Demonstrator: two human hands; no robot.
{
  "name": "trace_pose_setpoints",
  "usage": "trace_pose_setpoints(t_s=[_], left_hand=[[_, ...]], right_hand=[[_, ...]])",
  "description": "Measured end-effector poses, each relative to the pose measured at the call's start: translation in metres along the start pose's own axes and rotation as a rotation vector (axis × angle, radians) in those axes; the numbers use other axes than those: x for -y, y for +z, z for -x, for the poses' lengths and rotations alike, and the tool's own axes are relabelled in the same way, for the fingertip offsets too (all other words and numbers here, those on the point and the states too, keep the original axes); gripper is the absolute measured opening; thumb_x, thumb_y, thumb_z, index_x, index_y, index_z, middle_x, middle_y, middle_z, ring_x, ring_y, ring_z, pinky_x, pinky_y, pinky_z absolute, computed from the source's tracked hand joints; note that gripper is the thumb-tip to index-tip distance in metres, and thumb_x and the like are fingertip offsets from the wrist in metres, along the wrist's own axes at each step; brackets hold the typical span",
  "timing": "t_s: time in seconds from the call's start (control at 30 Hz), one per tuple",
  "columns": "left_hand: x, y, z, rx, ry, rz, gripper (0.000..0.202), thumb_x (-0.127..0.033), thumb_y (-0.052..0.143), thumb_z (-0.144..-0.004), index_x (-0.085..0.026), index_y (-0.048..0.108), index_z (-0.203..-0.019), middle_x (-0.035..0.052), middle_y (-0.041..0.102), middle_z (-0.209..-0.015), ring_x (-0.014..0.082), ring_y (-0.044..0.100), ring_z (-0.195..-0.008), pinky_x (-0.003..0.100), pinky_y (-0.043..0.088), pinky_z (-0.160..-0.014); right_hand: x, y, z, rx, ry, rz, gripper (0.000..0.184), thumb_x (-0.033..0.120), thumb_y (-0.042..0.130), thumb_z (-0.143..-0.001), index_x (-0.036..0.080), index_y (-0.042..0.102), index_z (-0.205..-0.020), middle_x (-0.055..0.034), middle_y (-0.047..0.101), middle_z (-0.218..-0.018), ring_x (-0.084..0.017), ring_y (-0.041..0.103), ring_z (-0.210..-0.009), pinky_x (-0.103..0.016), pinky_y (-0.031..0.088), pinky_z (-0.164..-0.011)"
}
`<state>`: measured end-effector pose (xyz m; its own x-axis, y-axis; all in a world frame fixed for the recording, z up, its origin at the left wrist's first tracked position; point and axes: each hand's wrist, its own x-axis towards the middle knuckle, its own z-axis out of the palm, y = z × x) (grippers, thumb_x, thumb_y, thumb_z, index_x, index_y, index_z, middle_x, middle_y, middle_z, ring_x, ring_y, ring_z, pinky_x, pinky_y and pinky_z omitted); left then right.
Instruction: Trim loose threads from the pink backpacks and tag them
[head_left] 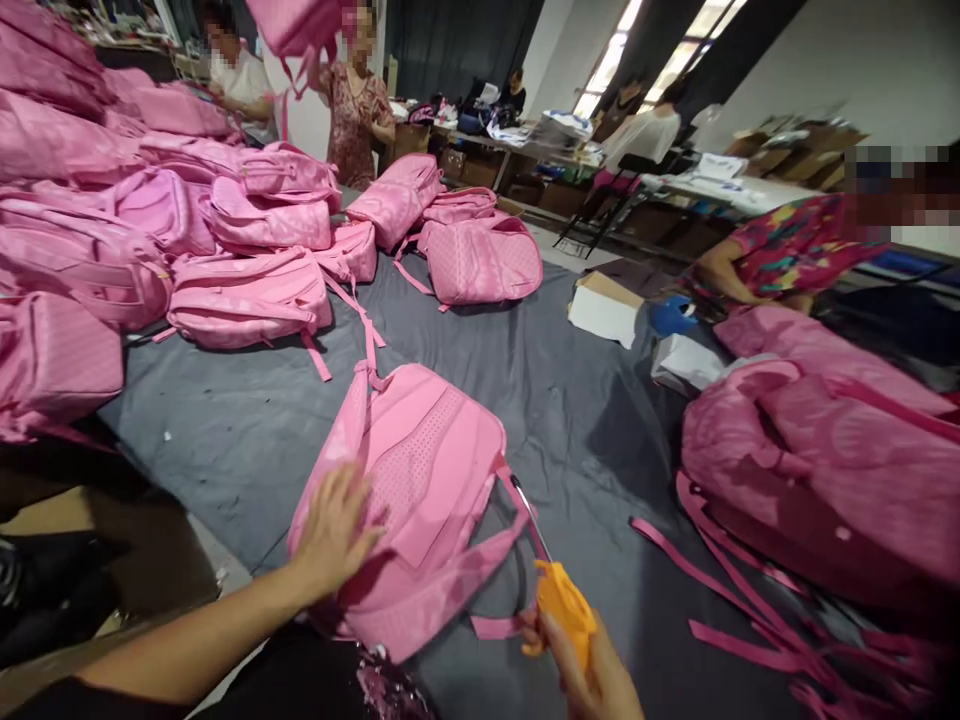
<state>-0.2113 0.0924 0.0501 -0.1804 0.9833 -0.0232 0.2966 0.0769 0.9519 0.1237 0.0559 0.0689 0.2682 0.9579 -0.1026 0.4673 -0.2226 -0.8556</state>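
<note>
Currently, your left grip is spread over the centre-frame bag; your right grip clasps the tool, whose tip may snag the strap if jolted.

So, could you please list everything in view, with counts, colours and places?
Front backpack: one, pink, table centre
Tool: one, orange and silver, lower centre
Other backpacks: many, pink, left, back and right
Tablecloth: one, dark grey, beneath backpacks
Box: one, white and brown, right of centre
Blue item: one, blue, beside box
Cartons: several, brown, far right
People: at least five, mixed clothing, background and right
Left hand: one, bare, over front backpack
Right hand: one, bare, gripping the tool
</note>
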Motion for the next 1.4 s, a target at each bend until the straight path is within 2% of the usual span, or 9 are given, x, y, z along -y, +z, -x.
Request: trace_pose_setpoints(t_s=[0.1, 0.2, 0.43, 0.67, 0.87, 1.1, 1.17, 1.3, 1.4], left_hand=[[0.019, -0.003, -0.004, -0.243, -0.071, -0.363, 0.085, -0.032, 0.077, -0.070, -0.013, 0.044, -0.145, 0.0187, 0.020, -0.161, 0.0393, 0.013, -0.149, 0.056, 0.008, -0.121], [0.034, -0.012, -0.012, -0.318, -0.196, -0.403, 0.061, -0.026, 0.056, -0.087, -0.007, 0.044, -0.143, 0.0264, 0.043, -0.147, 0.0388, 0.043, -0.136, 0.055, 0.032, -0.112], [0.045, -0.041, 0.022, 0.076, -0.338, 0.629, 0.052, -0.057, 0.058, -0.086, -0.008, 0.066, -0.100, 0.0162, 0.074, -0.086, 0.0255, 0.071, -0.075, 0.037, 0.058, -0.073], [0.073, -0.037, -0.001, 0.043, -0.864, 0.789, 0.050, -0.046, 0.037, -0.098, -0.004, 0.065, -0.094, 0.0181, 0.071, -0.070, 0.0198, 0.066, -0.052, 0.026, 0.052, -0.047], [0.057, -0.027, -0.012, -0.042, -0.638, 0.354, 0.041, -0.040, 0.043, -0.097, -0.015, 0.057, -0.125, 0.0126, 0.069, -0.086, 0.0221, 0.066, -0.070, 0.033, 0.052, -0.066], [0.024, 0.038, 0.015, 0.084, 0.126, -0.841, 0.058, -0.025, 0.050, -0.091, -0.033, 0.041, -0.147, 0.0173, 0.047, -0.135, 0.0335, 0.048, -0.114, 0.049, 0.038, -0.094], [0.021, 0.048, 0.014, 0.185, 0.189, -0.929, 0.059, -0.030, 0.053, -0.091, -0.030, 0.040, -0.148, 0.0188, 0.046, -0.137, 0.0335, 0.048, -0.113, 0.048, 0.038, -0.093], [0.004, 0.054, 0.018, 0.222, 0.154, -0.915, 0.059, -0.040, 0.052, -0.092, -0.021, 0.042, -0.148, 0.0223, 0.039, -0.147, 0.0374, 0.042, -0.126, 0.051, 0.034, -0.101], [-0.017, 0.069, 0.043, 0.244, 0.276, -0.860, 0.064, -0.048, 0.050, -0.093, -0.016, 0.040, -0.148, 0.0217, 0.030, -0.155, 0.0373, 0.031, -0.138, 0.052, 0.029, -0.109]], right_hand=[[0.018, 0.004, -0.006, 0.263, -0.009, -0.011, 0.061, 0.074, 0.051, -0.078, 0.022, 0.057, -0.108, -0.0057, 0.070, -0.076, -0.024, 0.068, -0.065, -0.036, 0.057, -0.064], [0.058, 0.007, -0.023, 0.482, -0.122, 0.171, 0.061, 0.070, 0.042, -0.086, 0.019, 0.056, -0.115, -0.0017, 0.067, -0.068, -0.021, 0.065, -0.057, -0.032, 0.053, -0.058], [0.155, 0.058, -0.103, 0.315, -0.251, 0.831, 0.052, 0.050, 0.032, -0.099, 0.011, 0.054, -0.127, -0.0133, 0.073, -0.091, -0.022, 0.069, -0.085, -0.028, 0.046, -0.074], [0.155, 0.091, -0.078, 0.771, -0.303, 1.005, 0.043, 0.051, 0.047, -0.095, 0.016, 0.061, -0.117, -0.0101, 0.073, -0.096, -0.019, 0.069, -0.074, -0.027, 0.048, -0.068], [0.187, 0.086, -0.075, 0.796, -0.277, 0.957, 0.043, 0.053, 0.042, -0.097, 0.017, 0.057, -0.114, -0.0031, 0.068, -0.072, -0.014, 0.061, -0.054, -0.022, 0.041, -0.050], [0.182, 0.056, -0.084, 0.767, -0.150, 1.224, 0.045, 0.052, 0.038, -0.098, 0.016, 0.054, -0.121, -0.0040, 0.068, -0.070, -0.015, 0.061, -0.049, -0.023, 0.042, -0.049], [0.175, 0.037, -0.084, 0.627, -0.110, 1.272, 0.044, 0.050, 0.037, -0.099, 0.014, 0.055, -0.118, -0.0055, 0.068, -0.070, -0.015, 0.061, -0.048, -0.023, 0.042, -0.048], [0.164, 0.006, -0.076, 0.820, -0.008, 1.092, 0.042, 0.050, 0.041, -0.098, 0.016, 0.055, -0.119, -0.0044, 0.069, -0.069, -0.014, 0.061, -0.048, -0.021, 0.042, -0.047], [0.158, -0.007, -0.075, 0.582, -0.038, 1.223, 0.045, 0.050, 0.037, -0.099, 0.015, 0.054, -0.121, -0.0067, 0.070, -0.071, -0.016, 0.064, -0.051, -0.023, 0.044, -0.051]])
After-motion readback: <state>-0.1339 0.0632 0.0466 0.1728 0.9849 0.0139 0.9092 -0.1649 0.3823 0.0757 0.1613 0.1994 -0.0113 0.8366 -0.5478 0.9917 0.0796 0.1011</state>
